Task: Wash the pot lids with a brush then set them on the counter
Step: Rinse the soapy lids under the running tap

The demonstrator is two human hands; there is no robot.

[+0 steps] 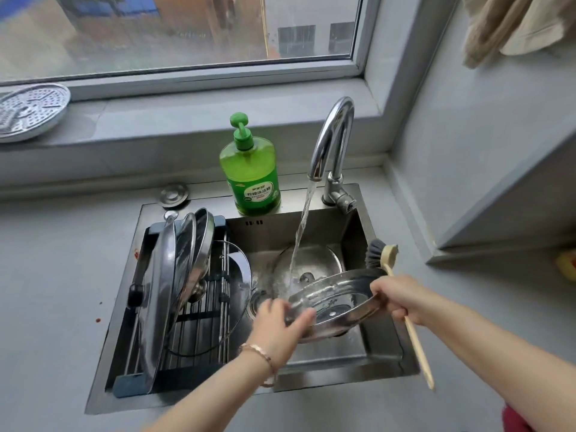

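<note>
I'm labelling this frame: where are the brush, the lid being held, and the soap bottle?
brush (415,344): head view, wooden handle, lower stretch.
held lid (333,304): head view, inner face near centre.
soap bottle (249,163): head view, green body above label.

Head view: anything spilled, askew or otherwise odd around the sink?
Yes: a few small red spots dot the counter left of the sink, like splashes. The held lid and brush look fine.

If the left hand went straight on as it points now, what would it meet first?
The pot lid, whose rim the left hand grips; the right hand, holding the brush, steadies its other side.
</note>
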